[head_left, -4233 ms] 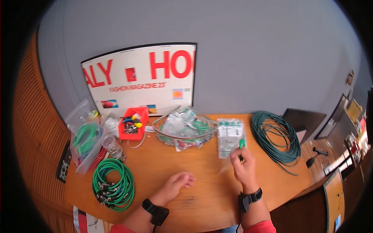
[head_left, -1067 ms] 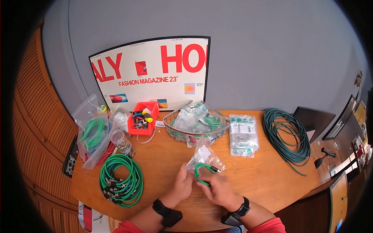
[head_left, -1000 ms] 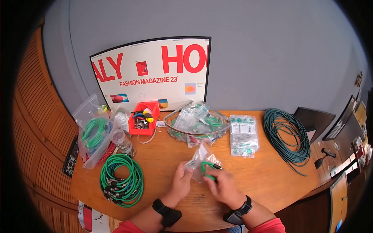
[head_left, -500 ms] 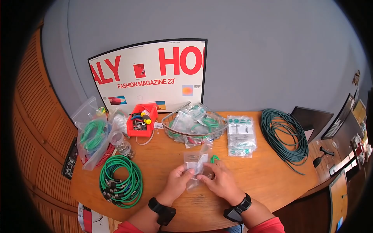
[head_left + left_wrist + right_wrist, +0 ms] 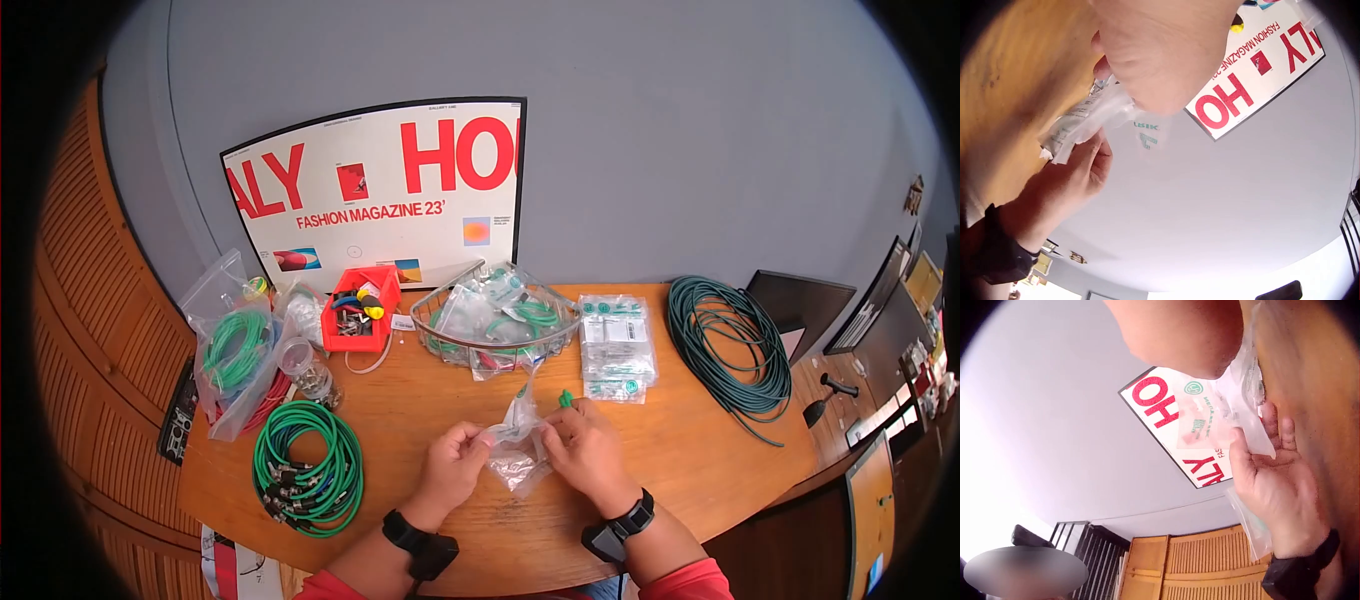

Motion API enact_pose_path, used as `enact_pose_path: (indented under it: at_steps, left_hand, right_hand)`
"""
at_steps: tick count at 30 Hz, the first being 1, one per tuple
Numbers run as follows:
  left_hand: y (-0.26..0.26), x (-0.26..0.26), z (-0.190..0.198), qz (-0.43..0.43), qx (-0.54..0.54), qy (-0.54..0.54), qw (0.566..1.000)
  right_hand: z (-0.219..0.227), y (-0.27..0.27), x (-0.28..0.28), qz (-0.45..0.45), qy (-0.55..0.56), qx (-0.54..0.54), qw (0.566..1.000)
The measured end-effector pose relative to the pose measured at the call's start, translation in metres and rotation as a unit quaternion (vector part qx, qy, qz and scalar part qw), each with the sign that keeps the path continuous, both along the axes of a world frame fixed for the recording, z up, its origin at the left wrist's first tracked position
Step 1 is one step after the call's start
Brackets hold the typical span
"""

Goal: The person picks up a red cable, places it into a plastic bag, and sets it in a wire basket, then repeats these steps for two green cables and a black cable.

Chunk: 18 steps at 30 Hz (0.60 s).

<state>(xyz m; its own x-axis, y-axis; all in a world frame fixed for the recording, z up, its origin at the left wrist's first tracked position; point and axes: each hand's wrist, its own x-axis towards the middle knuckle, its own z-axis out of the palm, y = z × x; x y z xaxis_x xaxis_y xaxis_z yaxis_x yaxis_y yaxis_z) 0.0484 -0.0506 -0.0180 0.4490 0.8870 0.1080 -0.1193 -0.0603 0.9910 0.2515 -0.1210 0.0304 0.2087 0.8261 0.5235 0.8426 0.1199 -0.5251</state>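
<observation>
Over the middle of the wooden table, my two hands stretch a clear plastic bag (image 5: pixel 516 466) between them. My left hand (image 5: pixel 452 468) pinches one side of it between thumb and fingers. The other side is pinched by my right hand (image 5: pixel 590 455). A bit of green cable (image 5: pixel 566 399) sticks out past the right-hand fingers; the rest of it is hidden by the hand. In the right wrist view the bag (image 5: pixel 1250 422) shows green print on its loose flap, and the left hand's thumb (image 5: pixel 1242 456) presses against its edge.
Behind the hands stands a wire basket (image 5: pixel 487 347) of bagged green cables. Flat packets (image 5: pixel 617 350) and a dark green cable coil (image 5: pixel 725 350) lie right of it. At left are a green cable bundle (image 5: pixel 268 470), a jar (image 5: pixel 305 370), a red bin (image 5: pixel 352 340) and a zip bag (image 5: pixel 212 400).
Earlier my right hand carried the bagged cable from beside the packets to my left hand. The green loop has since moved behind my right hand, and the bag is now spread between both hands.
</observation>
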Motion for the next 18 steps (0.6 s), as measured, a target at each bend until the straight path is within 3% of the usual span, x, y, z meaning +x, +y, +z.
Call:
enact_pose_path:
  at_steps: [2, 5, 7, 8, 10, 11, 14, 15, 17, 18]
  left_hand:
    - [0.001, 0.001, -0.002, 0.011, 0.005, 0.009, 1.000]
    - [0.001, 0.000, 0.003, -0.046, 0.014, 0.045, 0.998]
    - [-0.001, 0.002, 0.020, -0.056, -0.040, -0.100, 0.993]
    - [0.002, 0.000, 0.021, -0.056, -0.040, -0.100, 0.993]
    - [0.012, -0.010, 0.021, -0.021, -0.184, -0.118, 0.976]
    - [0.016, -0.015, 0.022, -0.020, -0.186, -0.118, 0.975]
    - [0.029, -0.028, 0.026, -0.105, -0.310, -0.055, 0.943]
    - [0.030, -0.028, 0.024, -0.102, -0.311, -0.056, 0.943]
    - [0.029, -0.025, 0.021, -0.200, -0.268, 0.066, 0.940]
    - [0.024, -0.023, 0.017, -0.193, -0.235, 0.086, 0.949]
  right_hand:
    - [0.005, -0.001, 0.001, -0.011, -0.023, 0.020, 0.999]
    - [0.008, 0.000, 0.003, -0.008, -0.077, 0.053, 0.996]
    - [0.009, -0.001, 0.003, 0.005, -0.109, 0.066, 0.992]
    - [0.009, -0.002, 0.003, 0.039, -0.134, 0.069, 0.988]
    - [0.011, -0.004, 0.002, 0.074, -0.158, 0.070, 0.982]
    - [0.014, -0.006, 0.000, 0.102, -0.184, 0.074, 0.975]
    - [0.017, -0.011, -0.006, 0.168, -0.225, 0.068, 0.957]
    - [0.017, -0.012, -0.007, 0.201, -0.241, 0.060, 0.948]
    - [0.016, -0.013, -0.011, 0.215, -0.238, 0.064, 0.945]
    - [0.016, -0.013, -0.013, 0.227, -0.236, 0.068, 0.942]
